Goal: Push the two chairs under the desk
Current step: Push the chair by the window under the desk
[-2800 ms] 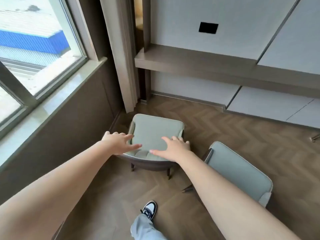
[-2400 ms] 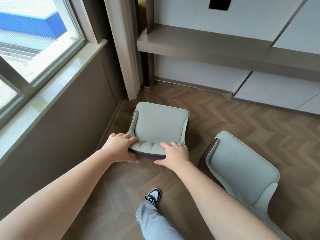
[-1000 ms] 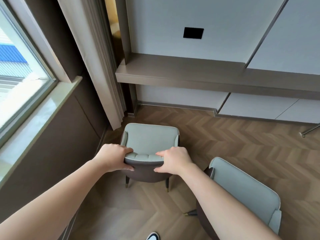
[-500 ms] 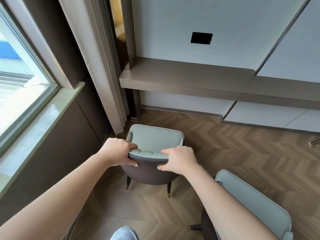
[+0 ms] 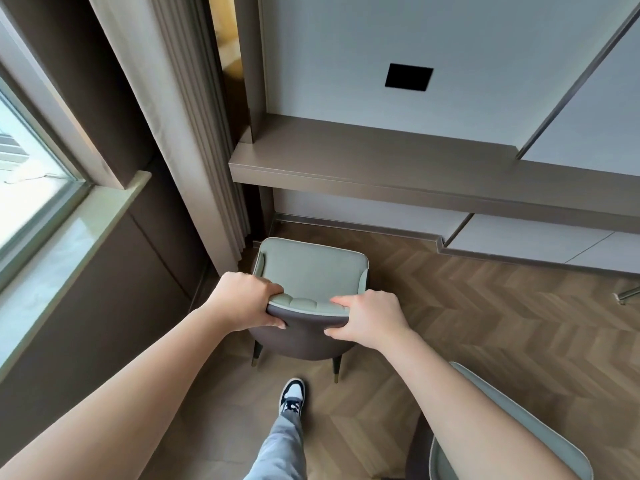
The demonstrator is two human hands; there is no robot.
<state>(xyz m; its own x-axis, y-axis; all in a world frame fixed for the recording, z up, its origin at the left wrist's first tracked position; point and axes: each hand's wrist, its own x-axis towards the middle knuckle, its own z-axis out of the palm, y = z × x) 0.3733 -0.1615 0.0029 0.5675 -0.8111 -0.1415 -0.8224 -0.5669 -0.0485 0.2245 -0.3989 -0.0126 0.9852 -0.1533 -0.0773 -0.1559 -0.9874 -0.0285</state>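
Observation:
A pale green chair (image 5: pixel 310 268) with a dark brown back shell stands upright on the floor, facing the desk (image 5: pixel 398 168). Its front edge sits a little short of the desk's front edge. My left hand (image 5: pixel 244 301) grips the left end of the backrest top. My right hand (image 5: pixel 369 320) grips the right end. A second pale green chair (image 5: pixel 540 434) is at the lower right, partly hidden behind my right forearm.
A window sill (image 5: pixel 69 233) and dark wall panel run along the left, with a curtain (image 5: pixel 194 133) beside the desk's left end. My shoe (image 5: pixel 292 396) stands on the herringbone floor just behind the chair. A metal leg end (image 5: pixel 627 296) shows at the right edge.
The chair, earlier tipped back with its seat facing up, now stands on its legs and has moved closer to the desk. Both hands have kept their grip on the backrest. My foot stepped forward.

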